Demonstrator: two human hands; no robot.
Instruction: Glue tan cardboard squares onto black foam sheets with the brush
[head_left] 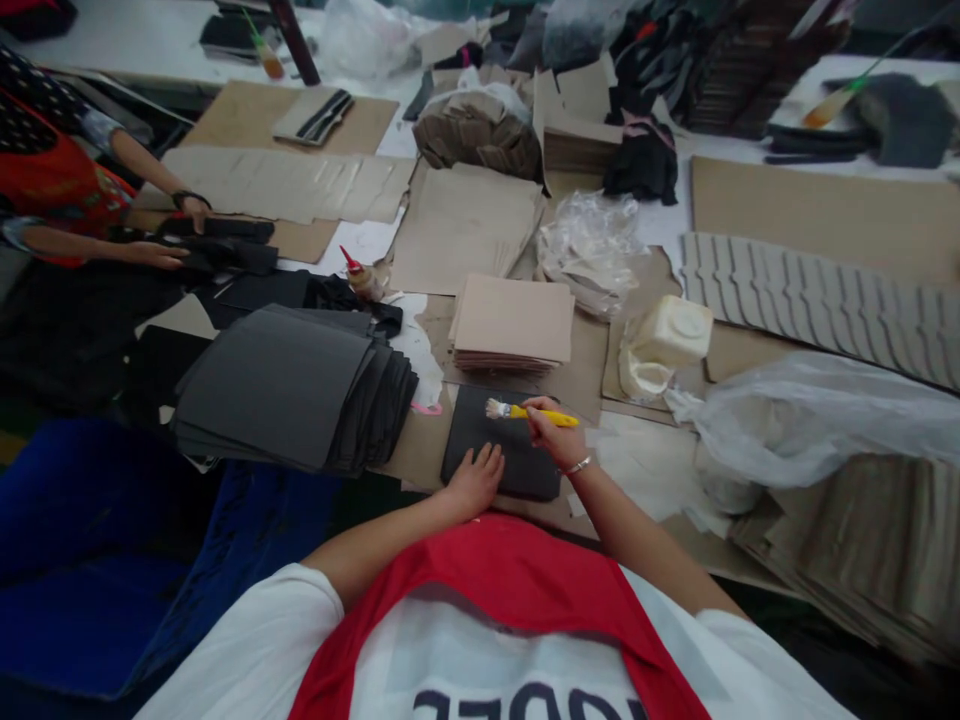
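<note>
My right hand (551,432) is closed round the yellow handle of a paintbrush (551,416). The brush's pale bristles point left, over a dark rectangular panel (529,465) on the table in front of me; whether they touch it I cannot tell. My left hand (480,480) lies flat with fingers stretched on the panel's lower left part. Just beyond the panel stands a stack of beige-pink sheets (514,320). A pile of dark grey sheets (277,385) sits to the left. To the right is a cut-open plastic jug (675,335).
A co-worker's hands (191,215) handle dark pieces at the far left. A glue bottle (366,278) stands beyond the grey pile. Clear plastic (810,410) and stacked brown sheets (862,540) lie right. A blue bin (150,580) is at lower left.
</note>
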